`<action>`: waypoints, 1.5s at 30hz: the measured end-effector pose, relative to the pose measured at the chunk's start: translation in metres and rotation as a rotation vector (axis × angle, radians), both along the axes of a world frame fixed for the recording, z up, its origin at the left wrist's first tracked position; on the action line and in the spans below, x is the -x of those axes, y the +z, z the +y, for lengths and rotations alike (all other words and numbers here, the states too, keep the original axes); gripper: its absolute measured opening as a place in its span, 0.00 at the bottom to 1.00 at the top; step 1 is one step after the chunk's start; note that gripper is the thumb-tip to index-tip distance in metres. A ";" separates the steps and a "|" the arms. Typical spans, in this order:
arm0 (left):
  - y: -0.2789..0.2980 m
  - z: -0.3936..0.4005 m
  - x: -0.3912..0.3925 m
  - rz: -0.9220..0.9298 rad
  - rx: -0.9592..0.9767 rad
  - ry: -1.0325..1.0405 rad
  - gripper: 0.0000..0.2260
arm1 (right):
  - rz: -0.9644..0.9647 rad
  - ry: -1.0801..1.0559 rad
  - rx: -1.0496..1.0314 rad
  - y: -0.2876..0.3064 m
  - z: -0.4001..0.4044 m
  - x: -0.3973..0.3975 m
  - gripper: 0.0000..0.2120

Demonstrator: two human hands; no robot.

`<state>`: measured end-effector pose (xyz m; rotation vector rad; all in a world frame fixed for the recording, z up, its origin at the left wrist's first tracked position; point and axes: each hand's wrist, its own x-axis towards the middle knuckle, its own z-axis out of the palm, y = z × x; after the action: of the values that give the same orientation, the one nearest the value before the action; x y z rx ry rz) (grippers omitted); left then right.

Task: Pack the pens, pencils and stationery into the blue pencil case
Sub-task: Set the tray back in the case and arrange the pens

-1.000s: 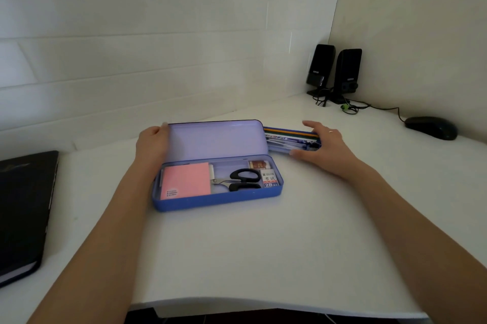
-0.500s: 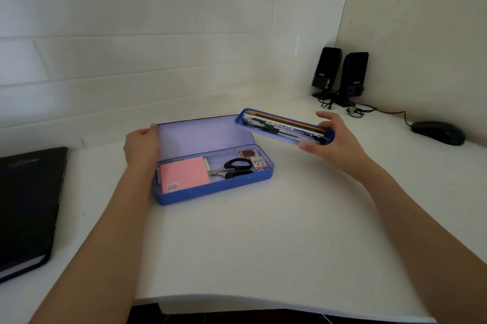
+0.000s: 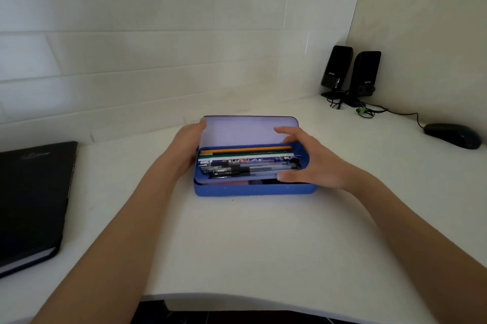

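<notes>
Sitting open on the white desk [image 3: 237, 239], blue metal pencil case [image 3: 253, 189], lilac-lined lid [image 3: 245, 130] standing up behind. Resting inside its top, tilted, blue inner tray [image 3: 303, 156] filled with pens and pencils [image 3: 245, 163]. Right grip [image 3: 313, 163] clasping the tray's right end, thumb on the near edge, fingers at the far one. Left grip [image 3: 188, 144] holding the lid's left edge, fingers curled round it. Lying well left of that grip, black notebook [image 3: 31, 199]. Standing far beyond the right grip, two black speakers [image 3: 350, 73]; lying off to its right, black computer mouse [image 3: 452, 135].
</notes>
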<state>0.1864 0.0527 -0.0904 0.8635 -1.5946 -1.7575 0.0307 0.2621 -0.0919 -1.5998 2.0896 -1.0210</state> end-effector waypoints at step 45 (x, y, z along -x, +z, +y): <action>0.024 0.014 -0.020 -0.380 0.645 -0.476 0.13 | 0.296 0.082 -0.360 0.025 0.007 -0.030 0.40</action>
<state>0.2061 0.0663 -0.0662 0.5369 -2.5868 -1.2362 0.0605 0.2690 -0.0670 -1.7062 2.2115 -0.3673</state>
